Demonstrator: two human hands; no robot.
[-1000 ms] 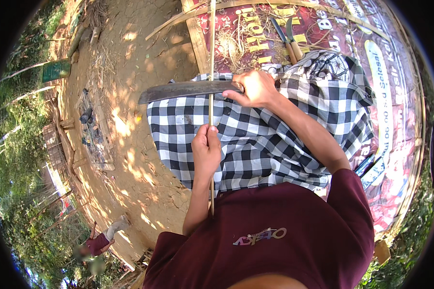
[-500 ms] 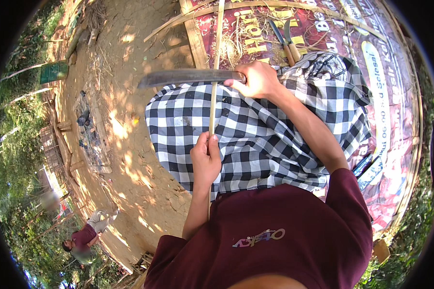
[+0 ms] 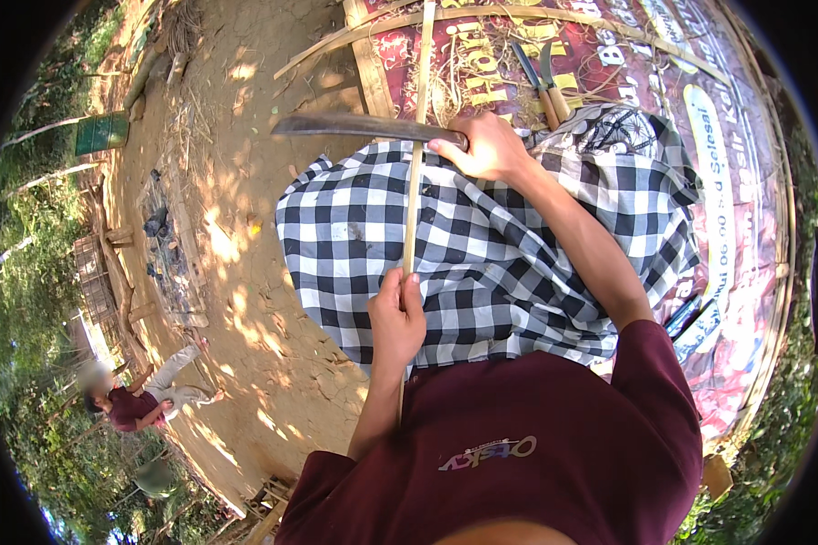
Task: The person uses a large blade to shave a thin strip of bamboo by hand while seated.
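My right hand (image 3: 489, 147) is closed round the handle of a machete (image 3: 345, 125), whose long dark blade points left. The blade lies across a thin pale strip of bamboo or wood (image 3: 413, 204) and appears to touch it. Lower down, my left hand (image 3: 397, 316) pinches this strip between thumb and fingers. The strip runs from the far edge of the view over my lap to my left forearm. A black-and-white checked cloth (image 3: 354, 236) covers my lap beneath both hands.
Two wooden-handled knives (image 3: 550, 104) lie on a printed red sheet (image 3: 627, 91) with scattered shavings (image 3: 441, 95). A curved bamboo piece (image 3: 509, 11) and a wooden bar (image 3: 370, 82) are at the far side. Bare earth (image 3: 254, 227) stretches left, where another person (image 3: 141, 404) is seen.
My left hand has shifted slightly nearer my body and to the right, along with the strip. The machete's tip has swung a little farther away. The other person has moved.
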